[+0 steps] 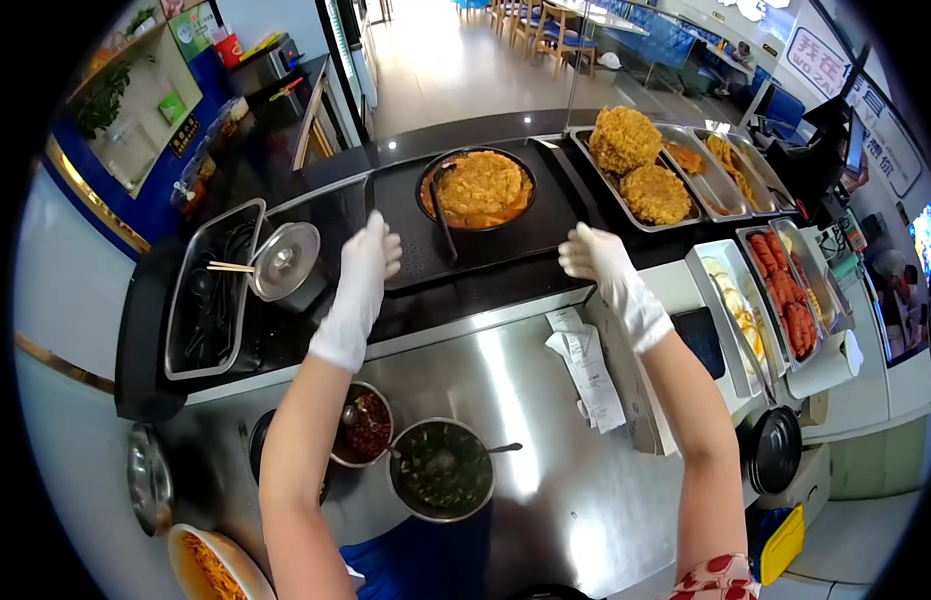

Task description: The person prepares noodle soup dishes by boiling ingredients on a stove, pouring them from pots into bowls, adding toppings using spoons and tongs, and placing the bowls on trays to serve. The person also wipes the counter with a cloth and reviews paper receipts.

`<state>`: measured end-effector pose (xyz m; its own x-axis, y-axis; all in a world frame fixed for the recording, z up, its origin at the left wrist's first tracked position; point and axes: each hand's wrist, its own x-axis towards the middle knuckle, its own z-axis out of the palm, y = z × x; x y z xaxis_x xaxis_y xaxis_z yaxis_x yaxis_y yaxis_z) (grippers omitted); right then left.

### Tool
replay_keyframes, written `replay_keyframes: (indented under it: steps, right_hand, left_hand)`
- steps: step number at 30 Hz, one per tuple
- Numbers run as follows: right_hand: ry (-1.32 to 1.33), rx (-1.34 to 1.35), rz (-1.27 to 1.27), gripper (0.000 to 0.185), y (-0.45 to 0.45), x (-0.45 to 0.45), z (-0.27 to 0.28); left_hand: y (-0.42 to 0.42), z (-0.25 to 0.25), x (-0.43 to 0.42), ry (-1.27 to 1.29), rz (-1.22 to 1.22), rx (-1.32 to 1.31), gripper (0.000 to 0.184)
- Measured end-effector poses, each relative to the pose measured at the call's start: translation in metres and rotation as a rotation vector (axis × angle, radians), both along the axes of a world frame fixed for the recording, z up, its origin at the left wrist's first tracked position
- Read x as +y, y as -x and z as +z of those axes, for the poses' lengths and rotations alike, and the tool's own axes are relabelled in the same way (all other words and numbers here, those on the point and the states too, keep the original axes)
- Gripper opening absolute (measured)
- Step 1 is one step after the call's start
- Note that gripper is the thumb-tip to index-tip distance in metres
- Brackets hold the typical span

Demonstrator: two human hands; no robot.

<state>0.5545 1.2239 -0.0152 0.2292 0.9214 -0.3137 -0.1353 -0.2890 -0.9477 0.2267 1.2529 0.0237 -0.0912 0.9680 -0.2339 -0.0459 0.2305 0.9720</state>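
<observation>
My left hand, in a white glove, is above the near left corner of a black tray. Its fingers are loosely curled with nothing seen in them. On the other side, my right hand, gloved too, hovers by the tray's near right corner with its fingers curled in, and it appears to hold nothing. Between and beyond the hands, a black bowl on the tray holds food in orange sauce topped by a golden fried piece. A dark utensil leans out over the bowl's near left rim.
Metal trays hold fried cakes and red sausages at right. A cutlery bin and lidded pot stand left. Nearer are a chilli sauce pot, a pot of greens and paper receipts.
</observation>
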Motion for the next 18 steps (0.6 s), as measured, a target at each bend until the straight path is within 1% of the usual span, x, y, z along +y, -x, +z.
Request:
replay_keyframes:
  steps: [1,2,4,6,8,9,10,11,12,13,14,15,16,17,18]
  right_hand:
    - [-0.014,0.011,0.04,0.039,-0.003,-0.022,0.004]
    - [-0.026,0.019,0.082,0.042,-0.008,-0.044,0.008]
    - [-0.047,0.036,0.104,0.037,-0.017,-0.089,0.014]
    - [-0.091,-0.083,0.086,0.036,-0.014,-0.133,0.027]
    - [-0.145,-0.197,0.043,0.035,-0.021,-0.181,0.04]
    - [-0.174,-0.21,0.051,0.034,-0.022,-0.203,0.046]
    - [-0.182,-0.149,0.013,0.033,-0.018,-0.226,0.057]
    - [-0.169,-0.135,0.012,0.032,-0.023,-0.244,0.058]
    - [-0.145,-0.156,0.014,0.032,-0.026,-0.258,0.056]
    - [-0.174,-0.151,0.0,0.03,-0.023,-0.272,0.056]
    - [-0.194,-0.175,0.027,0.03,-0.023,-0.284,0.055]
    - [-0.203,-0.264,0.067,0.029,-0.023,-0.294,0.053]
    - [-0.216,-0.272,0.136,0.029,-0.026,-0.303,0.05]
    - [-0.2,-0.252,0.126,0.029,-0.021,-0.314,0.051]
    - [-0.187,-0.232,0.122,0.029,-0.017,-0.323,0.052]
  left_hand:
    - [0.006,0.007,-0.028,-0.076,-0.009,-0.05,0.041]
    - [0.015,0.009,-0.053,-0.172,-0.024,0.043,0.038]
    - [0.037,0.012,-0.102,-0.365,-0.05,0.234,0.034]
    - [0.053,0.023,-0.16,-0.449,0.001,0.187,0.028]
    - [0.059,0.045,-0.224,-0.396,0.113,0.251,0.024]
    - [0.068,0.035,-0.252,-0.443,0.151,0.342,0.021]
    - [0.082,0.023,-0.274,-0.504,0.18,0.423,0.018]
    - [0.09,0.02,-0.3,-0.648,0.15,0.647,0.013]
    - [0.089,0.02,-0.331,-0.618,0.19,0.59,0.01]
    - [0.096,0.01,-0.358,-0.629,0.193,0.643,0.01]
    - [0.107,-0.011,-0.386,-0.537,0.188,0.662,0.012]
    - [0.118,-0.029,-0.412,-0.441,0.19,0.682,0.015]
    - [0.124,-0.034,-0.443,-0.234,0.139,0.665,0.024]
    - [0.124,-0.035,-0.474,-0.024,0.094,0.647,0.033]
    - [0.114,-0.036,-0.498,0.004,0.152,0.579,0.032]
